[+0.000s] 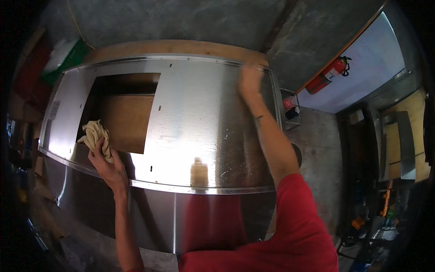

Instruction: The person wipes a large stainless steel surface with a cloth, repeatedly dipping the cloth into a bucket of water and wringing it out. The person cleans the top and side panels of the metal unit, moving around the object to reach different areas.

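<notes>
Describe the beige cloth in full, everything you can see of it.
The beige cloth looks like soft fabric, crumpled into a loose bundle with uneven folds and shaded creases. The left hand grips it from the near side, and its upper part fans out beyond the fingers. It is at the near left corner of the rectangular opening in the shiny metal top. Whether it touches the metal there is unclear.

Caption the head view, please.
Left hand holding a crumpled beige cloth, right hand near the far edge of a shiny rectangular metal top.
</notes>
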A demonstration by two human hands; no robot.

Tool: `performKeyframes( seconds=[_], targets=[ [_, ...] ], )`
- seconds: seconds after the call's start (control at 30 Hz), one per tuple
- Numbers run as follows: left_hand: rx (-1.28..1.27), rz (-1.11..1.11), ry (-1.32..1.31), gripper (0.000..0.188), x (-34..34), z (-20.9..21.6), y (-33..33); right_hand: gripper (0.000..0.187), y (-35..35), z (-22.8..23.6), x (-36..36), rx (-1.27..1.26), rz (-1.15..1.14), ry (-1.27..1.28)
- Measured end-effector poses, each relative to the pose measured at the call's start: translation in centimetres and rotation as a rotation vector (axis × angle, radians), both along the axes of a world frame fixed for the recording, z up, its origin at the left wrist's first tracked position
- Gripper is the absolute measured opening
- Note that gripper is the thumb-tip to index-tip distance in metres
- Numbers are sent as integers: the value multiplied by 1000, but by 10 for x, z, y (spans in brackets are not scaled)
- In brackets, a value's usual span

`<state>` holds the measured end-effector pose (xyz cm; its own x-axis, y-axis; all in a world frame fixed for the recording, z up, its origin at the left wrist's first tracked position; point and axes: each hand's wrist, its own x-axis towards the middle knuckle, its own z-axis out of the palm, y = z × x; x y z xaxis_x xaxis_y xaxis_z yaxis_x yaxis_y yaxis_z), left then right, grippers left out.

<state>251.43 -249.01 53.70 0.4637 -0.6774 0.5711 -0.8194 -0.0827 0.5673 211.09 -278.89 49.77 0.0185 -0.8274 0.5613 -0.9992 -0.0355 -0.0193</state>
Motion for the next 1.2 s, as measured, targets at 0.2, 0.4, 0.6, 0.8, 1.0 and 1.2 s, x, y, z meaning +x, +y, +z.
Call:
performKeyframes(
  seconds=[0.2,0.4,0.6,0.8,1.0,1.2],
  targets=[
    [24,-25,13,38,-2,0,-7,24,-36,12,177,149,837,-174],
    [19,-17,17,41,2,3,7,45,-11,21,52,185,733,-144],
    [-25,-21,23,45,-15,2,-4,46,9,35,-130,110,339,-48],
    [-3,-34,101,46,-15,16,4,35,-5,13,-17,12,81,-33],
    [-14,-94,108,48,-6,-1,7,29,-29,17,240,86,303,-45],
    [-79,-281,291,46,21,-1,16,34,-56,1,441,74,570,-86]
  ],
)
